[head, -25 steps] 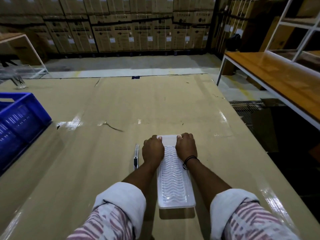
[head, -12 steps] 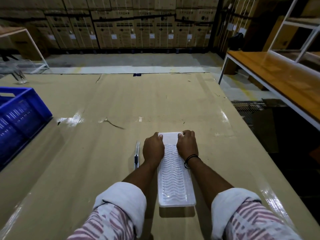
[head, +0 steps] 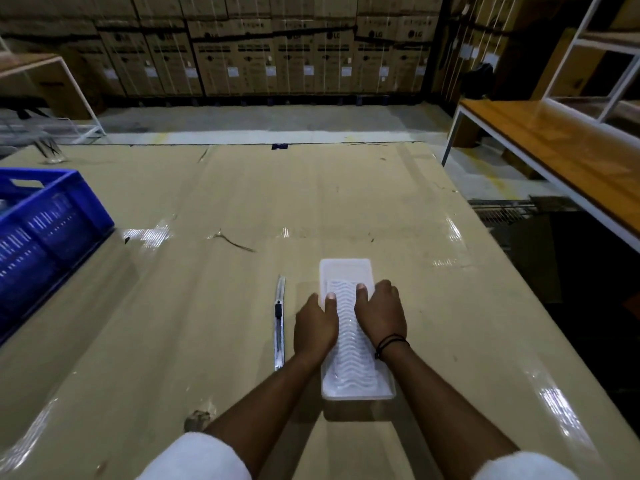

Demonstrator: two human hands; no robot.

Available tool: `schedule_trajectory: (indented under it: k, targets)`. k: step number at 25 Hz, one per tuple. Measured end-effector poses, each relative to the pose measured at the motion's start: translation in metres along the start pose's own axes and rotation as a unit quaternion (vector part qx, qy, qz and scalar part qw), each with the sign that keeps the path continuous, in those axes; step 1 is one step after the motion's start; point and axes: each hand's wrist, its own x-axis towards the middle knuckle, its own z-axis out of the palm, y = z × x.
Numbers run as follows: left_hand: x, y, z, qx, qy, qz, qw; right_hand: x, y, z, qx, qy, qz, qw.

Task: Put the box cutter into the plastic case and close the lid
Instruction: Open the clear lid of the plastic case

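A long white plastic case (head: 349,362) with a wavy ribbed lid lies lengthwise on the cardboard-covered table (head: 207,306). Its lid looks down. My left hand (head: 314,323) grips the case's left edge and my right hand (head: 381,315) its right edge, both thumbs resting on the lid. The box cutter (head: 279,323), slim with a black slider, lies on the table just left of my left hand, parallel to the case and untouched.
A blue plastic crate (head: 45,230) stands at the table's left edge. A wooden bench with a white frame (head: 568,157) runs along the right, across a gap. Stacked cardboard boxes (head: 277,53) line the far wall.
Both hands have slid back from the far end of the case toward its middle, uncovering the far end. The box cutter has not moved.
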Motion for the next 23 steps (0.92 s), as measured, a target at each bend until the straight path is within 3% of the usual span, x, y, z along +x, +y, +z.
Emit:
schedule_trajectory:
  k: [10,17,23]
  targets:
    - [-0.013,0.0,0.004,-0.019,0.05,0.087,0.995,-0.007,-0.001,0.0,-0.035,0.063,-0.047,0.996]
    - [-0.034,-0.002,-0.013,-0.053,-0.002,0.056,0.997,-0.023,0.004,-0.021,0.016,0.033,-0.031,0.999]
    - [-0.086,-0.017,-0.013,-0.067,-0.022,0.039,0.997,-0.078,0.03,-0.021,-0.052,0.014,-0.04,0.998]
